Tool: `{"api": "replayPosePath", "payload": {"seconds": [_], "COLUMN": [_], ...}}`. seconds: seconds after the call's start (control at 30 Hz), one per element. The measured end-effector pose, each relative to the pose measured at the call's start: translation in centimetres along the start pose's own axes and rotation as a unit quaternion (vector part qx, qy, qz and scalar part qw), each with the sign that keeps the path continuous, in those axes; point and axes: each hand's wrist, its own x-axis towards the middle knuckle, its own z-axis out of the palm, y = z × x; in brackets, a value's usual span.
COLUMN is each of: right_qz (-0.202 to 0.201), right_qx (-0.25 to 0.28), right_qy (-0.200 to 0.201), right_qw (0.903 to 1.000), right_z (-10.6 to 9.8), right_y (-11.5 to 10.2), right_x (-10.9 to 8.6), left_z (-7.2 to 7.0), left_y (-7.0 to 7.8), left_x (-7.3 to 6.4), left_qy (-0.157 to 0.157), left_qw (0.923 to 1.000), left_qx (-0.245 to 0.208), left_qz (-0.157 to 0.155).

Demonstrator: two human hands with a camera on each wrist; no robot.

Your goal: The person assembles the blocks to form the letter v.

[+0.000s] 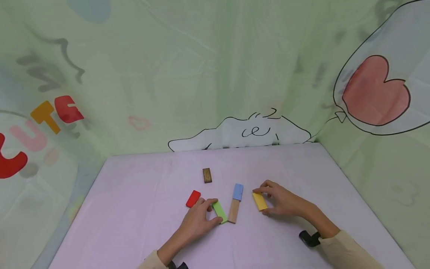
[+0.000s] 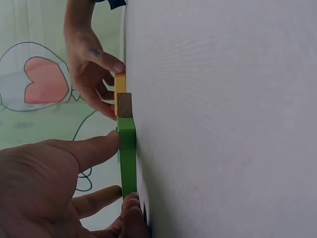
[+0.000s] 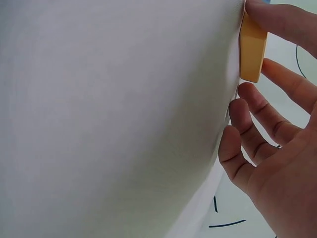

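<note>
My left hand pinches a green block lengthwise, thumb at its near end and a finger at its far end. The block lies on the table, its near end right at the foot of a bare wood block. A blue block continues in line beyond the wood one. To the right, my right hand holds a yellow block between thumb and index finger; its other fingers are loosely curled in the right wrist view. Just behind the left hand's knuckles lies a red block.
Farther back on the table stands apart a dark brown wooden block. A pale cloth covers the table. Printed curtain hangs along the back and both sides.
</note>
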Motion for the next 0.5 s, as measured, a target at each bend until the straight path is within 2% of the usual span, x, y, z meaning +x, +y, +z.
{"api": "replayPosePath", "payload": {"seconds": [0.5], "right_qz": [-0.007], "right_qx": [0.001], "right_qy": [-0.03], "right_qw": [0.9995], "right_z": [-0.37], "right_y": [0.24], "right_x": [0.5], "left_z": [-0.17], "left_y": [0.2], "left_x": [-0.22], "left_qy": [0.005], "left_qw": [1.0], "left_qx": [-0.003], "left_qz": [0.006]}}
